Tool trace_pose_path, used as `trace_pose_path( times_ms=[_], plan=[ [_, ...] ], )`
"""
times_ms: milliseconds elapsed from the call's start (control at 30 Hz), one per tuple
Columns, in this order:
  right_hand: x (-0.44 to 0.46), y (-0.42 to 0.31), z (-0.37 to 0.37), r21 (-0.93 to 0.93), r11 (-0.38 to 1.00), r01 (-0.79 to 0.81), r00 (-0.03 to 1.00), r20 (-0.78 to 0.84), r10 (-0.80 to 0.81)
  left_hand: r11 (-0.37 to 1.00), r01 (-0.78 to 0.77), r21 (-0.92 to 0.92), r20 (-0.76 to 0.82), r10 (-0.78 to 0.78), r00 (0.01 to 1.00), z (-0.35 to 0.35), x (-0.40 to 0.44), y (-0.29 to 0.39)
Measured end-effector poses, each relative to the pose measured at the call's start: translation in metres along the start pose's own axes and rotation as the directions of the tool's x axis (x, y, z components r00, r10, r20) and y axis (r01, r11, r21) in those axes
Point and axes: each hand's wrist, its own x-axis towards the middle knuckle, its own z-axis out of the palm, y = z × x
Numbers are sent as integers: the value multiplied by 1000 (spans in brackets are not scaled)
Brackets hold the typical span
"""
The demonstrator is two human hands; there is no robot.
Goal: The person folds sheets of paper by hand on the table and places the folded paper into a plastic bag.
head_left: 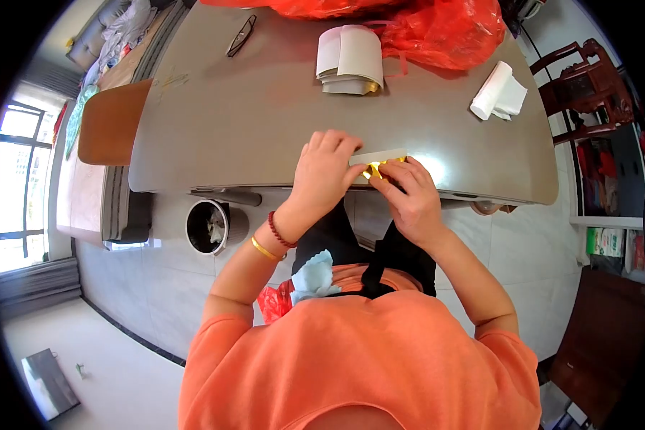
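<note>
A strip of shiny gold paper with a pale part lies at the table's near edge between my hands. My right hand is closed on its right end, fingers bent over it and thumb against its near side. My left hand is open, back upward, its fingers stretched out toward the table and its thumb touching the strip's left end. A flat pale piece of paper shows just beyond the gold; whether the two are joined, I cannot tell.
On the grey table are a curved stack of white paper sheets with gold showing beneath, red plastic bags, eyeglasses and a white tissue roll. A bin stands below left; chairs flank the table.
</note>
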Motion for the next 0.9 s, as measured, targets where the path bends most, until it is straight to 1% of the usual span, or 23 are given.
trace_pose_path(
  times_ms=[100, 167, 267, 300, 400, 500, 600, 633, 700, 767, 800, 833, 900],
  plan=[
    [11, 8, -8, 145, 988, -49, 998, 50, 42, 999, 43, 22, 177, -46, 983, -7, 11, 0],
    [20, 18, -10, 224, 969, -105, 991, 103, 83, 999, 48, 25, 239, -53, 970, -10, 20, -1],
    [33, 27, -12, 152, 986, -74, 995, 76, 63, 999, 45, -14, 335, -38, 942, -12, 31, -6],
    [36, 32, -12, 91, 994, -64, 994, 90, 56, 998, 46, -35, 367, -30, 930, -12, 32, -7],
    [41, 44, -16, 65, 997, -49, 983, 181, 37, 998, -5, -63, 329, 26, 944, -9, 32, -11],
    [50, 45, -24, 75, 986, -147, 917, 383, 107, 998, 6, -63, 324, 15, 946, -9, 30, -2],
    [45, 48, -19, 120, 991, -60, 959, 283, 23, 997, -33, 71, 232, 16, 973, -4, 22, 8],
    [41, 49, -17, 99, 995, 22, 972, 229, -45, 985, -119, 122, 147, 101, 984, -3, 17, 10],
    [32, 49, -15, 46, 983, 180, 974, 128, -185, 955, -197, 224, 144, 167, 975, -3, 7, 14],
    [26, 44, -20, -1, 975, 223, 972, 79, -222, 911, -287, 297, 120, 262, 958, -3, -6, 17],
    [22, 41, -22, -22, 970, 241, 969, 56, -240, 896, -300, 328, 109, 279, 954, -1, -13, 18],
    [14, 41, -23, -59, 966, 253, 965, 90, -247, 880, -313, 359, 102, 296, 950, 0, -21, 19],
    [1, 37, -25, -59, 968, 242, 968, 81, -238, 866, -317, 386, 100, 302, 948, -2, -34, 21]
  ],
)
